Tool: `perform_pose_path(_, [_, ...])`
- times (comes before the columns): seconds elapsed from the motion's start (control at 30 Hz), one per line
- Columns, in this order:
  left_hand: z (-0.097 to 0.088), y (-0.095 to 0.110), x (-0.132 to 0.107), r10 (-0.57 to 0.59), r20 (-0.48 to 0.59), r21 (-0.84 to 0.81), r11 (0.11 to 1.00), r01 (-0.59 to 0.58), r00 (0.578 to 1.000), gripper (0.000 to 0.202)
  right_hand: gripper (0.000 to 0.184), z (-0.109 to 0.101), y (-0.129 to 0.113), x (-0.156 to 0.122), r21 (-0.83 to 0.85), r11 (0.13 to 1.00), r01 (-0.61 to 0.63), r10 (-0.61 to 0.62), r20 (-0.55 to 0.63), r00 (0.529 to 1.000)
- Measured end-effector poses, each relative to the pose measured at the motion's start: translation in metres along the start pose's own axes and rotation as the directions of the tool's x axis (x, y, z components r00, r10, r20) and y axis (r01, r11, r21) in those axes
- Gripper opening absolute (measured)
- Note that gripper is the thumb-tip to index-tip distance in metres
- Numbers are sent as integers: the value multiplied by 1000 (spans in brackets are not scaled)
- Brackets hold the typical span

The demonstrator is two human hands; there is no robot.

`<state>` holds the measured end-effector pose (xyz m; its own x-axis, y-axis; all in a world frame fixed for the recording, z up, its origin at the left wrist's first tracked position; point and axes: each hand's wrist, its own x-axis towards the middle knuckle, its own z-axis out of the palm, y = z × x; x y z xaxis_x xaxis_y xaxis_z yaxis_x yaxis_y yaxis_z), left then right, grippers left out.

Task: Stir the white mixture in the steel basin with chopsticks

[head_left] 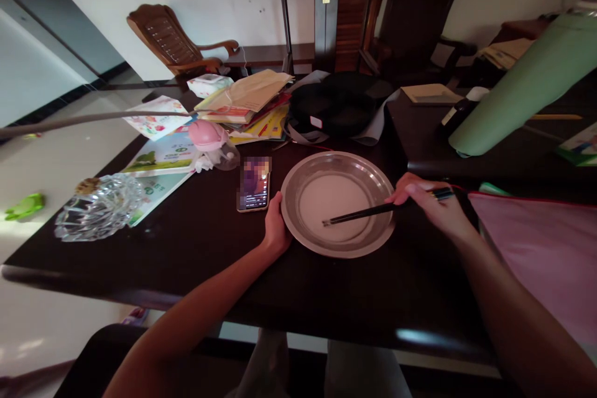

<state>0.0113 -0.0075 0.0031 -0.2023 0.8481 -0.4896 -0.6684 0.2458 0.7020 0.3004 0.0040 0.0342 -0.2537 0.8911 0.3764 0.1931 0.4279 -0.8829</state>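
Observation:
A round metal basin (290, 214) stands on the dark table, holding a layer of whitish material, liquid or powder I cannot tell. My left hand (277, 224) is closed on the basin's left rim. In my right hand (426, 202) are dark chopsticks (361, 214), held close together and slanting over the basin's right rim. Their lighter tips are at the whitish contents; whether they touch is unclear. Just left of the basin lies a phone (254, 184) with its screen lit. A black bag (336, 102) sits behind the basin.
On the left are a glass dish (100, 208), a pink-lidded bottle (209, 140), printed sheets (163, 189) and stacked books (252, 99). A green cylinder (522, 84) leans at right, above a pink pouch (541, 255). A dark chair (326, 25) stands beyond the table.

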Motion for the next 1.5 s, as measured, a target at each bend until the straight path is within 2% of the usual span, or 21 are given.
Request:
perform_pose_path(0.07, [0,0,0,-3,3,3,1000,3,1000,30,27,2,-1,1,-73,997,-3,5,16,1000])
perform_pose_path(0.13, [1,0,0,-4,-5,11,1000,4,1000,32,26,-2,1,2,-101,995,-14,5,-93,996])
perform_pose_path(0.23, [1,0,0,5,-31,18,1000,-5,1000,33,31,-11,8,2,-19,1000,-4,-1,-280,960])
perform_pose_path(0.3, [1,0,-1,1,-34,22,1000,0,999,33,34,-11,9,1,43,999,19,-7,-253,967])
perform_pose_path(0.37, [1,1,-1,-14,-24,29,999,14,1000,33,33,-4,5,0,44,999,12,-7,-111,994])
perform_pose_path(0.47, [2,1,-2,-6,-21,28,1000,7,1000,33,27,5,-1,0,-43,999,17,-14,65,998])
perform_pose_path(0.5, [2,1,-2,0,-22,28,1000,0,1000,33,25,5,-1,0,-77,997,21,-16,63,998])
perform_pose_path(0.57, [3,2,-3,-2,-20,33,999,2,1000,33,25,0,2,1,-101,995,10,-15,-49,999])
perform_pose_path(0.63, [3,2,-3,-19,-7,42,999,19,1000,34,30,-8,7,2,-63,998,-1,-12,-208,978])
perform_pose_path(0.7, [3,2,-2,-21,-9,40,999,22,1000,35,35,-12,10,2,1,1000,22,-21,-269,963])
perform_pose_path(0.73, [2,2,-2,-18,-13,37,999,19,1000,34,36,-11,9,1,26,999,37,-29,-249,968])
perform_pose_path(0.8, [2,1,-1,-1,-30,32,999,2,1000,31,35,-4,5,1,36,999,38,-33,-120,992])
perform_pose_path(0.9, [1,1,0,14,-40,40,999,-13,999,30,28,5,-2,1,-44,999,28,-26,47,999])
perform_pose_path(0.97, [1,1,0,16,-37,46,999,-14,999,30,26,4,-2,1,-114,993,17,-16,16,1000])
perform_pose_path(1.0, [1,1,-1,14,-36,48,999,-12,999,30,26,1,-1,2,-122,993,3,-9,-51,999])
perform_pose_path(1.07, [1,1,-1,10,-40,47,999,-9,999,31,29,-6,3,2,-77,997,-22,7,-197,980])
perform_pose_path(1.13, [1,1,-1,8,-43,40,999,-6,999,31,33,-9,6,1,0,1000,-6,6,-262,965])
perform_pose_path(1.2, [1,1,-1,7,-43,34,999,-5,999,31,35,-5,4,0,25,1000,17,-12,-199,980])
perform_pose_path(1.33, [0,1,-1,9,-36,42,999,-7,999,29,27,7,-2,1,-90,996,30,-28,23,999])
perform_pose_path(1.4, [0,0,-1,12,-35,51,999,-10,999,29,26,5,-2,2,-127,992,17,-21,-29,999])
perform_pose_path(1.5, [1,0,0,17,-47,54,998,-15,999,27,31,-6,4,2,-46,999,8,-19,-244,969])
